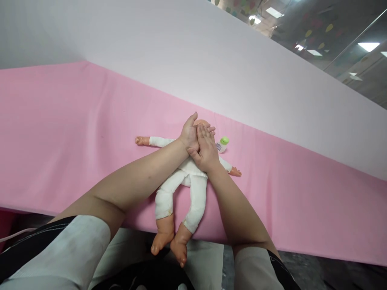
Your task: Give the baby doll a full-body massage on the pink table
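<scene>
A baby doll (198, 193) with a white cloth body lies on its back on the pink cover, arms spread and feet over the near edge. Above its chest and head, my left hand (190, 135) is turned palm up with fingers stretched. My right hand (207, 150) lies flat across the left palm, its fingers straight. Between the palms I make out no object. Most of the doll's head (201, 122) is hidden behind my hands. Just right of them lies a small white bottle (222, 146) with a green cap, partly covered by my right hand.
The pink cover (60, 133) drapes a long surface against a white wall (181, 52). Glass (341, 48) with reflected ceiling lights tops the wall at right. Dark floor (314, 270) shows below the near edge, and a pale cable (18, 233) at far left.
</scene>
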A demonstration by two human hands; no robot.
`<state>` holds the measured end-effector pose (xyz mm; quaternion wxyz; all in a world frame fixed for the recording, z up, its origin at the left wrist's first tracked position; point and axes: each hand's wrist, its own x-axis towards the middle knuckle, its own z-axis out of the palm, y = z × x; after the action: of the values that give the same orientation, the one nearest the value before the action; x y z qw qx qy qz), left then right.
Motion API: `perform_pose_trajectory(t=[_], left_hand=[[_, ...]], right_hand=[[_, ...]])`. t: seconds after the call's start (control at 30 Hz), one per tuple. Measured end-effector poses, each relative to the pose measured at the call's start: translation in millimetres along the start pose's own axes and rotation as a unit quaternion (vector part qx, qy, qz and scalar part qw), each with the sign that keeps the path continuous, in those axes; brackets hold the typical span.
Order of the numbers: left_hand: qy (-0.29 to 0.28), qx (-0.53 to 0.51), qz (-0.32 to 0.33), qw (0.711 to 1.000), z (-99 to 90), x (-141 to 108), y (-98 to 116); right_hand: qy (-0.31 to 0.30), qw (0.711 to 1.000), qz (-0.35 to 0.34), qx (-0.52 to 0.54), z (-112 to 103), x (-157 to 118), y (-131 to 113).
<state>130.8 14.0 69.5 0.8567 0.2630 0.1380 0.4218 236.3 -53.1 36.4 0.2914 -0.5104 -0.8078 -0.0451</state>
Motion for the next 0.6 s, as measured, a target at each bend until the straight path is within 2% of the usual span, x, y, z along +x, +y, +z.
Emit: perform_pose_trajectory(t=[0.13, 0.3, 0.4, 0.5, 0.6], left_hand=[[0.032, 0.024, 0.052, 0.998, -3.4, -3.5, 24.1], [0.064, 0.047, 0.095, 0.992, -11.7, -4.2, 48.1], [0.065, 0.021, 0.089, 0.994, -11.1, -3.7, 42.3], [0.037, -0.012, 0.031, 0.999, -5.1, -5.1, 24.1], [0.004, -0.018, -0.017, 1.0, -0.3, -7.0, 8.5]], right_hand=[[-0.004, 1.0, -0.006, 0.014, 1.3, -2.0, -2.3], [-0.012, 0.998, -0.047, 0.03, 0.5, -5.6, -19.0], [-0.008, 0.996, -0.075, 0.041, 1.1, -8.1, -28.7], [0.005, 0.995, -0.085, 0.046, 1.9, -8.5, -29.6], [0.014, 0.997, -0.076, 0.031, 1.1, -6.5, -19.9]])
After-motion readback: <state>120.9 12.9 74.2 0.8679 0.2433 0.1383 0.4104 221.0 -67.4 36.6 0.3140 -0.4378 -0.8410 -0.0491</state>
